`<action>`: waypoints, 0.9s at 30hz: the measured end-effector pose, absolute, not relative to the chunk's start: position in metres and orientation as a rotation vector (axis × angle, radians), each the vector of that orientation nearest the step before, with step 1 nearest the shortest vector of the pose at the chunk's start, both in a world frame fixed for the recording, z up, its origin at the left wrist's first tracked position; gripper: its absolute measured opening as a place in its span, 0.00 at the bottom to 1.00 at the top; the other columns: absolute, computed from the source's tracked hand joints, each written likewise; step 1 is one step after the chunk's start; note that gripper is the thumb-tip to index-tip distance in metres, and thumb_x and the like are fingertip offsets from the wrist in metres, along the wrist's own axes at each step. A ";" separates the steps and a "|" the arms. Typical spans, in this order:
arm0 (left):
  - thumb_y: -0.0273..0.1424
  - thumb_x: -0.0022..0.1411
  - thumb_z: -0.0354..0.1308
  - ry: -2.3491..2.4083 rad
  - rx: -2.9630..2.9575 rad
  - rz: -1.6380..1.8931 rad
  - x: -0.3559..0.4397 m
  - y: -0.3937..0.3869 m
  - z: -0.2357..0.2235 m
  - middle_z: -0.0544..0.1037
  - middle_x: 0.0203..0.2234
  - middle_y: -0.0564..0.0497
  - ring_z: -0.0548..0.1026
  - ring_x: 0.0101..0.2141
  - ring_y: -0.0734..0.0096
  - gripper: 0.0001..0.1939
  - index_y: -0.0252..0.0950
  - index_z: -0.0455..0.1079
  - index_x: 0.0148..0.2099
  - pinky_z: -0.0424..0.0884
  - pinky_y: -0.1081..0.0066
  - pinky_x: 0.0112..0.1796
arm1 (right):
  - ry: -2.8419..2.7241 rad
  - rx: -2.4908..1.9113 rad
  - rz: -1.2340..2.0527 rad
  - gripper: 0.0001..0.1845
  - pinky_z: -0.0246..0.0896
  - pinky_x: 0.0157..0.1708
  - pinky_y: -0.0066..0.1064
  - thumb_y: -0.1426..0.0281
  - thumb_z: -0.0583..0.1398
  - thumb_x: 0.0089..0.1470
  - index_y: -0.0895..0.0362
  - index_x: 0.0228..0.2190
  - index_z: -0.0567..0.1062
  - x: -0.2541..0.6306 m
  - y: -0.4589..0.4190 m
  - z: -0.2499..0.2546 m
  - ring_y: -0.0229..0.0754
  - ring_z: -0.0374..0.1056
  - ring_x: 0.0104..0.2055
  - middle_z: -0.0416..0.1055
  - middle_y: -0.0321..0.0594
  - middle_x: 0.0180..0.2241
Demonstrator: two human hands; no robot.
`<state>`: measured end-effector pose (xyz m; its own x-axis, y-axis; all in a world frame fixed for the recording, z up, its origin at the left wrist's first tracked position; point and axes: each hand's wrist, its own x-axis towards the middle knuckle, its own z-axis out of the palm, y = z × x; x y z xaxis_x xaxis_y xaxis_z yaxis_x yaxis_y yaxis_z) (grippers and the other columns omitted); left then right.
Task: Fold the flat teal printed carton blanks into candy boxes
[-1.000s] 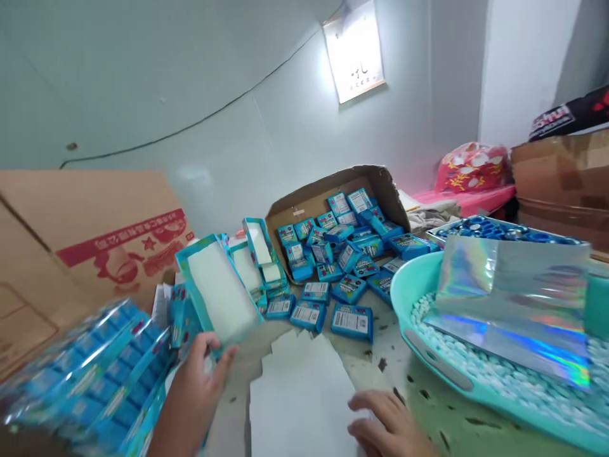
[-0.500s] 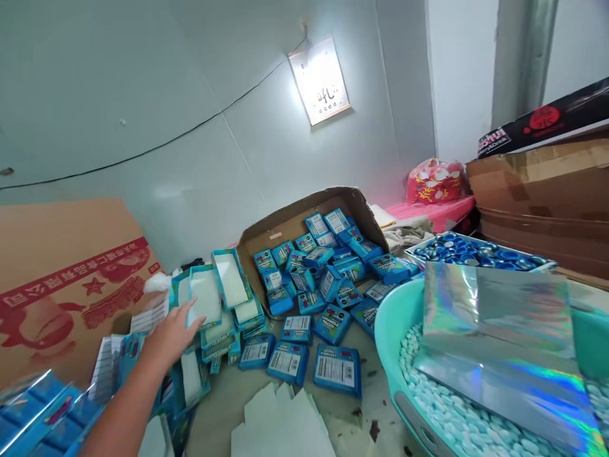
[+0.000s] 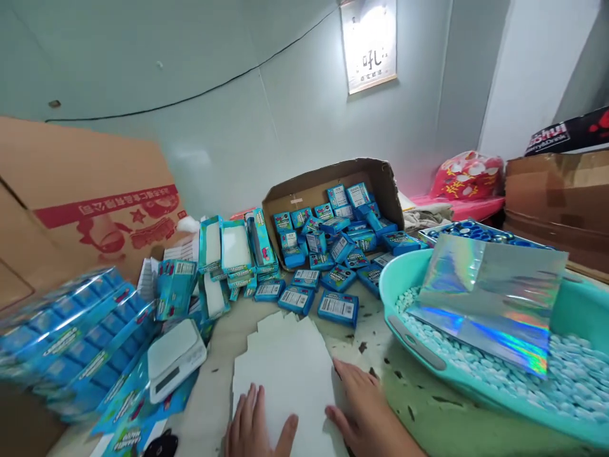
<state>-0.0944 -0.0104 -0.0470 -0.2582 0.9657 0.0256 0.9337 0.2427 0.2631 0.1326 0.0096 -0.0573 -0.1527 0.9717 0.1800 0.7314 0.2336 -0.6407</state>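
Both of my hands rest on a stack of white paper sheets [image 3: 285, 374] lying on the table in front of me. My left hand [image 3: 254, 424] lies flat on the stack's near left part with fingers spread. My right hand [image 3: 356, 406] touches the stack's right edge, fingers stretched out. Neither hand holds anything. A small white scale [image 3: 174, 358] sits to the left of the paper. Open blue boxes with white inserts [image 3: 223, 251] stand behind it.
Many small blue packs [image 3: 333, 254] spill from an open cardboard box [image 3: 328, 184]. A teal basin [image 3: 413, 343] of pale pellets holds a holographic pouch [image 3: 490, 298]. Wrapped blue bundles [image 3: 71, 343] lie at left beside a large cardboard box [image 3: 76, 190]. A tray of blue caps [image 3: 476, 230] sits behind.
My left hand let go of the open blue box, reached out to the stacked boxes, then came back down onto the paper. My right hand stayed by the sheets.
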 end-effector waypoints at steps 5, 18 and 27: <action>0.57 0.53 0.53 2.474 1.583 0.391 -0.119 -0.019 -0.026 0.60 0.64 0.23 0.60 0.64 0.29 0.53 0.18 0.57 0.67 0.57 0.45 0.61 | -1.872 -1.512 0.601 0.31 0.56 0.61 0.54 0.70 0.62 0.52 0.61 0.58 0.70 0.135 -0.001 -0.031 0.60 0.66 0.60 0.71 0.56 0.58; 0.41 0.61 0.53 2.436 1.777 0.528 -0.101 -0.041 -0.003 0.64 0.66 0.38 0.64 0.64 0.45 0.32 0.34 0.63 0.65 0.55 0.47 0.64 | -1.943 -1.566 0.559 0.27 0.58 0.60 0.48 0.67 0.59 0.58 0.64 0.57 0.70 0.136 -0.007 -0.013 0.56 0.65 0.60 0.70 0.56 0.58; 0.46 0.65 0.54 1.784 1.363 1.309 -0.072 -0.056 0.007 0.60 0.68 0.45 0.62 0.66 0.56 0.36 0.43 0.51 0.70 0.68 0.59 0.60 | -1.933 -1.524 0.582 0.22 0.60 0.56 0.50 0.66 0.60 0.57 0.62 0.51 0.75 0.137 -0.004 -0.011 0.58 0.66 0.57 0.70 0.55 0.55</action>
<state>-0.0719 -0.0561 0.0072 -0.3460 0.9284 0.1357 0.4080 0.0186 0.9128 0.1365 -0.0042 -0.0114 -0.1582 0.9696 0.1869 0.7049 0.2434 -0.6662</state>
